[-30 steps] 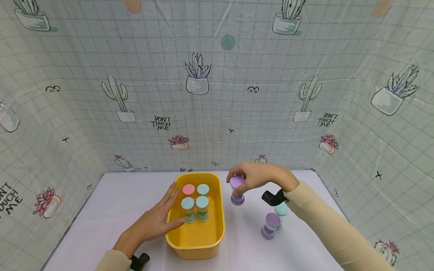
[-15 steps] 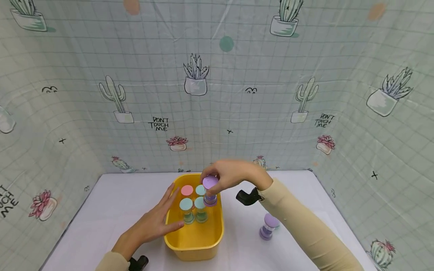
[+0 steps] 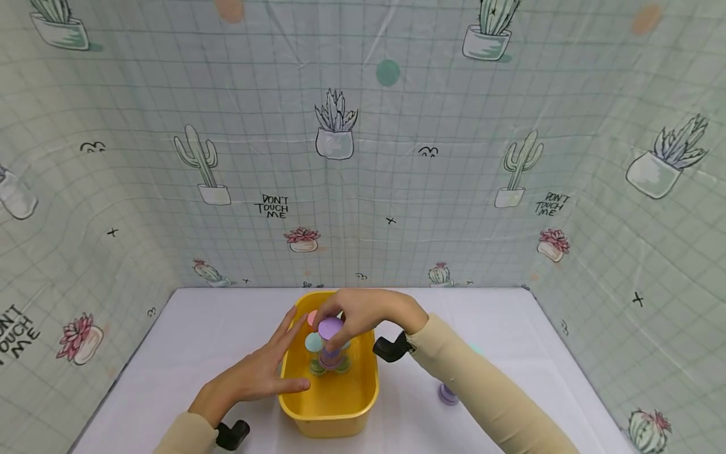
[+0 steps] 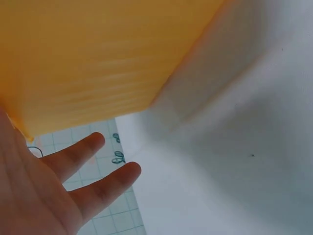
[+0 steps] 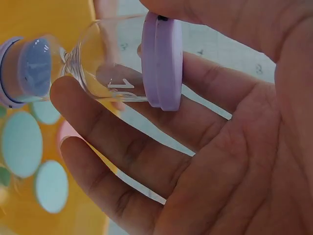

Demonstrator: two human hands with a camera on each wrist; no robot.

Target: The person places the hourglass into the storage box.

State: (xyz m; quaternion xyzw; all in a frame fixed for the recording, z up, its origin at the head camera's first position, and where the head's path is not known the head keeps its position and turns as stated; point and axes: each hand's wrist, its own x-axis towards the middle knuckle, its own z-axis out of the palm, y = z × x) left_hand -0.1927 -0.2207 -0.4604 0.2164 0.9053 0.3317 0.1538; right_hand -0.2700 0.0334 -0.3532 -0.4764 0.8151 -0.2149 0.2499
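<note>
Head: purple hourglass (image 3: 331,327) partly hides teal hourglasses (image 3: 314,342) in bin (image 3: 329,403).

Hourglasses (image 3: 314,342) crowd the yellow bin (image 3: 334,396), leaving its near end passable.

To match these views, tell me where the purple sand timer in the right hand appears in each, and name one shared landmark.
Head: the purple sand timer is below and slightly left of centre, in the right hand.
Left wrist: not in it.
Right wrist: upper left, lying sideways from the left edge to about mid-width.
Shared landmark: the yellow bin, in all three.
</note>
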